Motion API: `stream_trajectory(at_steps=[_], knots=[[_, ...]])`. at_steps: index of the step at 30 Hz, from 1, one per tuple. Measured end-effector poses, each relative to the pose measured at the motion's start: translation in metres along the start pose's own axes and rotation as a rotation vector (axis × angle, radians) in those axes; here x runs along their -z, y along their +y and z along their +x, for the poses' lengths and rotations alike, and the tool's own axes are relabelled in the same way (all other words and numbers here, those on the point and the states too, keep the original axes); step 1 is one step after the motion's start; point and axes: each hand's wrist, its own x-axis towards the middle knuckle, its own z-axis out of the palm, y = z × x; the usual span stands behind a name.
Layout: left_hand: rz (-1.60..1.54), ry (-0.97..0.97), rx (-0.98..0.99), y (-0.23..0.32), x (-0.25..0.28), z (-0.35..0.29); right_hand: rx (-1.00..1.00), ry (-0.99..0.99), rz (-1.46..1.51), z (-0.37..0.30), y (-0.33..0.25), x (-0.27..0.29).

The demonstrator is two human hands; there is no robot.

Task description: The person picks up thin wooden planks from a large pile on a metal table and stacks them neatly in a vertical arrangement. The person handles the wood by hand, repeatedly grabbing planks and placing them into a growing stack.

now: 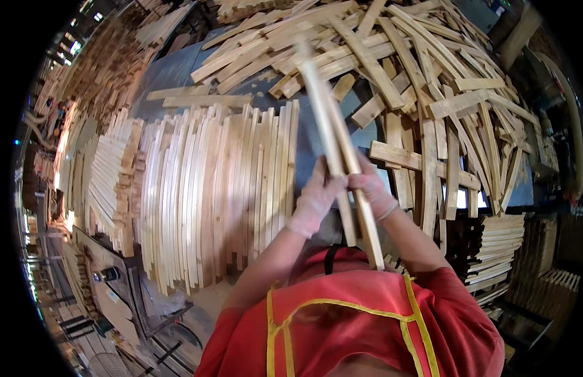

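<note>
My left hand, in a pale work glove, is closed around a long wooden slat. My right hand, gloved too, grips a second wooden slat close beside the first. The two slats point away from me, their near ends by my apron and their far ends blurred above the table. Left of my left hand stands a row of slats packed side by side. A loose heap of wooden slats spreads over the far and right part of the blue-grey table.
Two loose slats lie across the table behind the row. More stacked wood stands at the far left, and another stack sits low on the right. A metal frame with a dark round fitting is at lower left.
</note>
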Motion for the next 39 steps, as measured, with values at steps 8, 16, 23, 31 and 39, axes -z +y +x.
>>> stream_trajectory(at_steps=[8, 16, 23, 31, 39], knots=[[-0.529, 0.334, 0.187, -0.069, 0.098, -0.015, -0.122, 0.217, -0.411, 0.073, 0.086, -0.003], [0.005, 0.254, -0.027, -0.071, 0.066, -0.066, -0.186, -0.171, -0.982, 0.104, 0.087, -0.047], [1.304, 0.42, -0.119, -0.113, 0.026, -0.015, -0.346, -0.02, -0.565, -0.047, 0.112, 0.073], [1.035, 0.358, -0.619, -0.043, -0.036, 0.107, 0.018, 0.556, -0.099, -0.136, 0.178, 0.241], [-0.288, 0.003, 0.308, -0.043, -0.178, 0.229, 0.137, 0.725, 1.005, -0.126, -0.01, 0.295]])
